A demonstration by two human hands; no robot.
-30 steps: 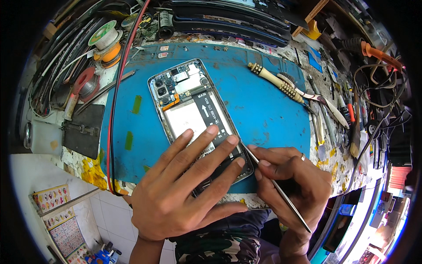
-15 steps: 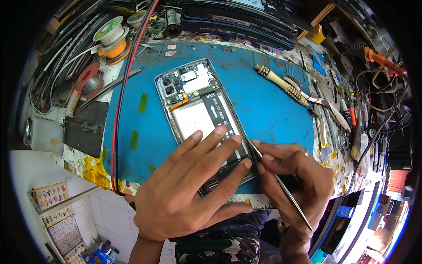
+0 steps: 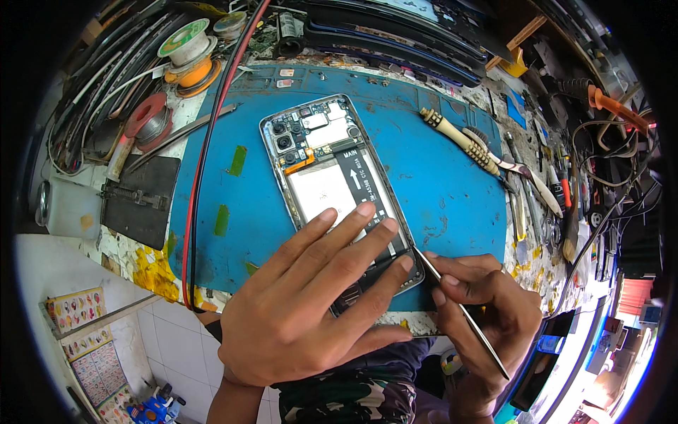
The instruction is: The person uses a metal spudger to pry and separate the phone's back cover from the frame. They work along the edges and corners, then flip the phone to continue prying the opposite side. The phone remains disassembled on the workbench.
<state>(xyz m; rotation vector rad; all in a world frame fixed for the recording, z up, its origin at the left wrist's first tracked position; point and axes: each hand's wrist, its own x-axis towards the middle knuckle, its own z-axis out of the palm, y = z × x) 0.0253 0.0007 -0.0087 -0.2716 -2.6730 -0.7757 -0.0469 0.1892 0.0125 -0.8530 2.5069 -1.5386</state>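
Observation:
An opened smartphone (image 3: 321,185) lies face down on the blue work mat (image 3: 452,205), its cameras, circuit board and battery exposed. Spread flat across its lower half is my left hand (image 3: 304,297), fingers apart, covering part of the battery and the bottom section. My right hand (image 3: 487,297) pinches a thin metal pick-like tool (image 3: 477,332) between thumb and fingers. The tool's tip meets the phone's right edge near the lower corner; whether it sits inside the seam I cannot tell. An orange flex cable (image 3: 300,162) shows beside the cameras.
Solder spools (image 3: 187,53) and a red reel (image 3: 150,120) stand at the left. Red and black wires (image 3: 201,155) cross the mat's left side. A brush with a beige handle (image 3: 459,139) and a toothbrush (image 3: 533,180) lie at the right, near several tools. Stacked phone panels (image 3: 388,35) line the back.
The tool's tip has slid slightly down along the phone's right edge, my right hand moving with it. My left hand stays spread on the phone. The whole view has shifted a little.

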